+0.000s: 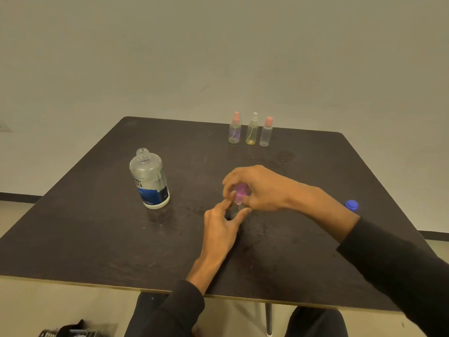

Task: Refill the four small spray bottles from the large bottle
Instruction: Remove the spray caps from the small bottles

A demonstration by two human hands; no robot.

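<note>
A small clear spray bottle [234, 209] with a purple-pink spray top [240, 191] stands at the middle of the dark table [97, 239]. My left hand [222, 226] holds its body between thumb and fingers. My right hand [255, 188] curls over the top and grips it. The large clear bottle [150, 180] with a blue and white label stands uncapped to the left. At the far edge stand three small bottles in a row: one with a pink sprayer [234, 128], a yellowish one with a white sprayer [252, 129], one with a pink cap [266, 132].
A blue cap [352, 205] lies near the table's right edge, partly behind my right forearm. A plain wall rises behind the table. A dark bag [73, 330] sits on the floor at the lower left.
</note>
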